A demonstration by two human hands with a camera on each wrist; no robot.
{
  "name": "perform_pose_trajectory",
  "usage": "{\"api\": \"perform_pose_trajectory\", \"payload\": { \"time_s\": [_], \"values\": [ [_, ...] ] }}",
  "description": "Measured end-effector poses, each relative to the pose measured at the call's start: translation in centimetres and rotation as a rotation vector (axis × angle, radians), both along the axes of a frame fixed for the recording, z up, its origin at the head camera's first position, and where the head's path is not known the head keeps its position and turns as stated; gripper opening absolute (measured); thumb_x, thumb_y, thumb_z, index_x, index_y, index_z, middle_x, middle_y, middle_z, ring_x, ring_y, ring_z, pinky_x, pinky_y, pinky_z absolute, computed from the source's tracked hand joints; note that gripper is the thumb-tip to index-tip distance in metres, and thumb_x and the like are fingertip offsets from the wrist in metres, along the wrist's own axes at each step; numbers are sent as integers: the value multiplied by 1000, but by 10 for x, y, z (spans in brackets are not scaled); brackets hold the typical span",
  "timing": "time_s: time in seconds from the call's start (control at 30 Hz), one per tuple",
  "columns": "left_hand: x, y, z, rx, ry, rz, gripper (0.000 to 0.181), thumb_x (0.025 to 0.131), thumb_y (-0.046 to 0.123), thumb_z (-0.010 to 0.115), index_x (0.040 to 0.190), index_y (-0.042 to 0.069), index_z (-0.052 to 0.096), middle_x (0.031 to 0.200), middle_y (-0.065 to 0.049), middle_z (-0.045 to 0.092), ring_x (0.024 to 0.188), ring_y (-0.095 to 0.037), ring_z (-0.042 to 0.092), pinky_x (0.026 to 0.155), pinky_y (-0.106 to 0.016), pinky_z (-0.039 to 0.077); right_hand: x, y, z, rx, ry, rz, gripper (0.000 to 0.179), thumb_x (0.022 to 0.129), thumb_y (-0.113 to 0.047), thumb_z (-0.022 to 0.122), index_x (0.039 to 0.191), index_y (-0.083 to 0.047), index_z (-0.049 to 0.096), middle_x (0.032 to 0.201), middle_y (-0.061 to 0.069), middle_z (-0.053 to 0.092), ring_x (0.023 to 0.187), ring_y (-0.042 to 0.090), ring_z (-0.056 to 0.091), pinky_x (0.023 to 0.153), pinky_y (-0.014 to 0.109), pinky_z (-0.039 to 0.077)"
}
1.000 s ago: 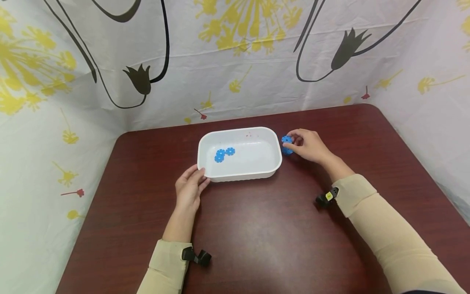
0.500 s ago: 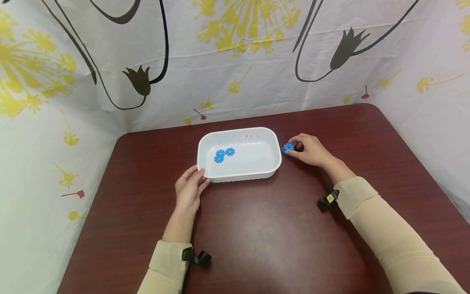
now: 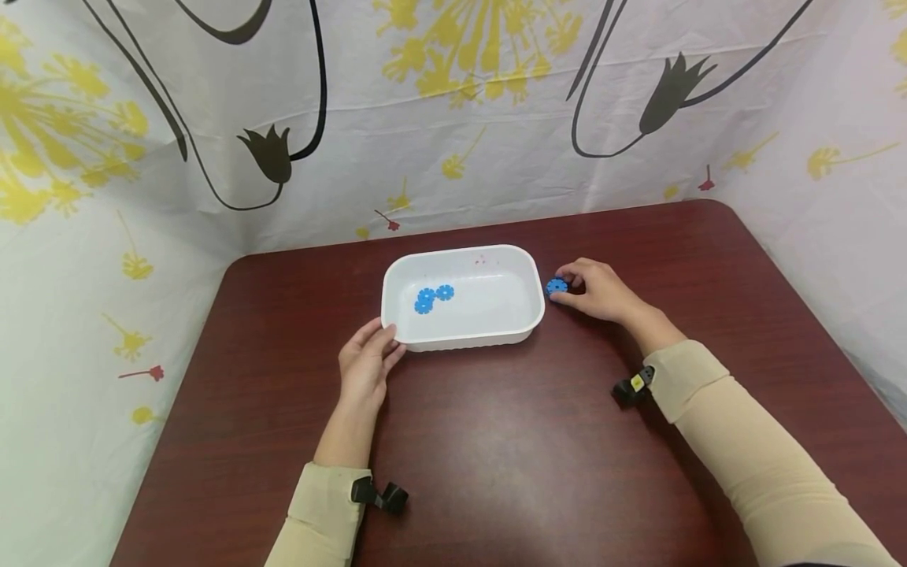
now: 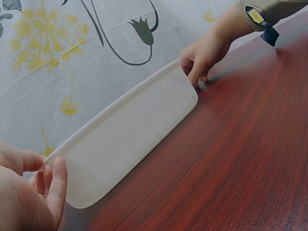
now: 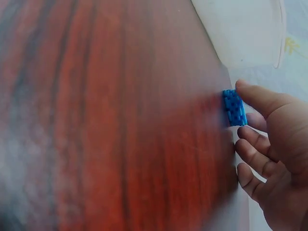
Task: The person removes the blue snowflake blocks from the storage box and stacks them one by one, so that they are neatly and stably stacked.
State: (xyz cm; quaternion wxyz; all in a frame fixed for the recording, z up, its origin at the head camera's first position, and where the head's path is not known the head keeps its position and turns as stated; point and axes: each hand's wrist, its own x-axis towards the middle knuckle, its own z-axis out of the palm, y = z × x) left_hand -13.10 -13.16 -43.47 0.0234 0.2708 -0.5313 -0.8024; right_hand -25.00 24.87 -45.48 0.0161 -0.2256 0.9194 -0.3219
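Note:
A white rectangular plastic tray (image 3: 489,341) stands on the table. My left hand (image 3: 364,366) grips its near left corner, thumb over the rim and fingers against the outer wall. On the tray floor lie several blue notched snowflake discs (image 3: 425,299) in a small cluster. Just right of the tray, my right hand (image 3: 602,291) pinches a short stack of blue snowflake discs (image 5: 234,108) between thumb and index finger, low at the tabletop. In the right wrist view the stack shows edge-on, with the other fingers curled beside it.
The dark red wooden table (image 3: 468,441) runs back to a white patterned cloth (image 3: 340,197) hung behind and at both sides. A black wrist camera mount sits at each cuff, the right one (image 3: 631,386) low over the table.
My right hand has lowered slightly, bringing its upper disc down onto the blue disc below, so they now form one stack. The left hand and tray have stayed put.

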Motion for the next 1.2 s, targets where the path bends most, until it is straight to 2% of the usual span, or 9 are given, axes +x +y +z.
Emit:
{"api": "perform_pose_trajectory", "payload": {
  "time_s": [0.17,0.3,0.47,0.7,0.77,1.0,1.2],
  "values": [
    [0,0,-1,2,3,-5,39,93,5,72,131,2,62,114,-16,63,83,-15,64,84,-30,63,-4,-3,4,-48,71,-18,40,92,-20,76,121,4,64,102,17,63,92,31,61,79,45,53],
    [0,-1,0,7,1,-2,40,93,4,72,132,1,61,111,-14,64,83,-15,65,82,-29,63,-7,-11,13,-95,123,-53,36,92,-19,77,119,3,66,99,14,64,90,29,64,75,42,54],
    [0,-1,0,10,-2,4,40,93,3,71,131,1,61,111,-15,64,82,-15,65,83,-29,63,-7,-25,26,-152,136,-82,34,92,-19,77,118,1,67,98,10,65,86,23,63,70,33,52],
    [-1,-1,-2,5,3,3,40,93,3,71,132,0,61,103,-10,65,80,-14,64,81,-29,64,-7,-45,39,-220,141,-59,30,92,-16,76,116,0,68,96,8,67,82,19,65,68,21,52],
    [-1,0,-1,9,5,4,40,93,3,71,132,0,61,100,-8,65,79,-14,64,80,-29,64,-8,-50,41,-227,148,-45,29,93,-16,75,116,1,68,96,9,68,82,20,65,70,22,54],
    [-1,0,0,28,15,10,42,93,0,70,133,-3,58,90,-3,66,75,-11,64,77,-27,64,-10,-67,47,-291,150,2,28,94,-13,74,115,5,67,99,15,70,88,26,66,77,40,59],
    [-1,0,0,27,15,15,41,93,-1,70,132,-3,59,88,-2,65,74,-12,64,77,-28,64,-10,-81,51,-315,142,19,27,92,-11,75,113,5,68,97,15,71,89,24,66,75,38,58]
  ]
}}
